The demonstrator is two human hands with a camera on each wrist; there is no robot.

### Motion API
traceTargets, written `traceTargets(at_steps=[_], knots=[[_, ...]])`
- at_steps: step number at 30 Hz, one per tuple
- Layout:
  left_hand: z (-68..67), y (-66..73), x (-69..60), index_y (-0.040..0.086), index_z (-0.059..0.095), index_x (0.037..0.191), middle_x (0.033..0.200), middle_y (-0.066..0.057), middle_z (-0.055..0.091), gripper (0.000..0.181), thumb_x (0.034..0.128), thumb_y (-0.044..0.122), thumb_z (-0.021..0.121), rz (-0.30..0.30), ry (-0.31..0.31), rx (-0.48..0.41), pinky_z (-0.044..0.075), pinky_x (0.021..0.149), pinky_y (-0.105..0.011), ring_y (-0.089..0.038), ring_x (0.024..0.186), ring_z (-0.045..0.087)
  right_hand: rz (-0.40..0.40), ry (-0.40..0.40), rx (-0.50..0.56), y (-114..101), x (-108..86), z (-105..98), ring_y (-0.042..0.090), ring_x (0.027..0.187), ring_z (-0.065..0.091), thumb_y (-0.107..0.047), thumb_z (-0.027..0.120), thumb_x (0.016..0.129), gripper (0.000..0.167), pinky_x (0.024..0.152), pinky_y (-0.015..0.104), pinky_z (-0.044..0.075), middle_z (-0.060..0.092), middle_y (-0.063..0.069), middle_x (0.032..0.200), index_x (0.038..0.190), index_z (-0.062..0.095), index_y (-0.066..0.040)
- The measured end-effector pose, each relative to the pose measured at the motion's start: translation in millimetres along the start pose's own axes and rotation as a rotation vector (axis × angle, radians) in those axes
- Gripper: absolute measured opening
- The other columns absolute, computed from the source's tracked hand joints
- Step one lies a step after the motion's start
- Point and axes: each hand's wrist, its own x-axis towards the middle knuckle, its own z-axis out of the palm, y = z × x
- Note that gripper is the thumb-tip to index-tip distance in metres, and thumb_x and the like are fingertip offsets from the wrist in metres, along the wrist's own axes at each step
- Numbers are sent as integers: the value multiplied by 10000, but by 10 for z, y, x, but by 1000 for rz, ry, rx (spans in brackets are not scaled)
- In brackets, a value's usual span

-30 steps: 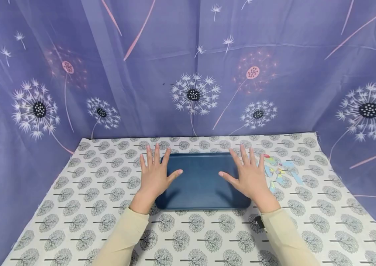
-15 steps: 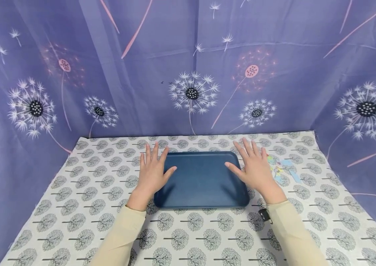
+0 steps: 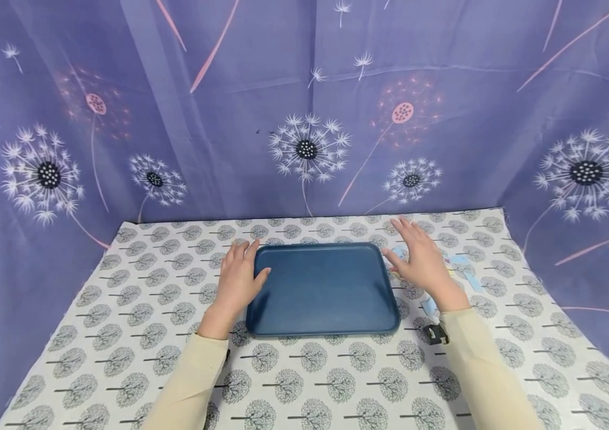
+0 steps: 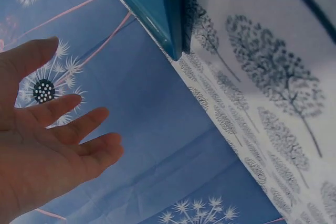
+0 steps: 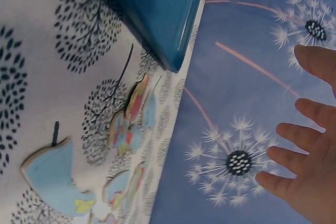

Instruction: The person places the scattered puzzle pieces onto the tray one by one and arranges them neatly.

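Note:
A dark blue rectangular tray [image 3: 323,289] lies flat on the patterned cloth. Over its left edge in the head view is the left hand [image 3: 236,283], fingers loosely bent, holding nothing. The left wrist view shows that hand [image 4: 58,140] apart from the tray [image 4: 152,3]. To the right of the tray, the right hand [image 3: 425,269] hovers with fingers relaxed and spread, above several colourful flat pieces [image 3: 473,280] it partly covers. In the right wrist view the right hand [image 5: 310,156] is empty, and light blue pieces [image 5: 55,177] lie beside the tray [image 5: 163,14].
White cloth with grey trees [image 3: 315,382] covers the table. A purple curtain with dandelions [image 3: 218,149] hangs behind and at both sides. A small black object [image 3: 435,334] shows by the right sleeve [image 3: 482,364].
The right hand has moved right, off the tray and over the pieces. The left hand has shifted slightly left, its fingers more bent. The head view has shifted a little.

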Motion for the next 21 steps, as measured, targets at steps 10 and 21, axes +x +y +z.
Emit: traceTargets(at_steps=[10,21], knots=[[-17,-64,-22,-58,332,1449,1434,-300,373,672,910,172,660,-133,-84,-188,331,1084,-566,-466,1306,357,117,-79,203,215,55,1,486,1362,255,-303,598,958,700,1116,627,206,268,272,1509,1514,256,-52],[22,-111,-23,-58,295,1463,1370,-279,465,647,933,124,618,-316,-176,-389,520,888,-489,-390,1166,530,241,-138,322,383,29,86,538,1232,414,-286,561,982,661,1047,585,363,323,323,1456,1493,267,12]])
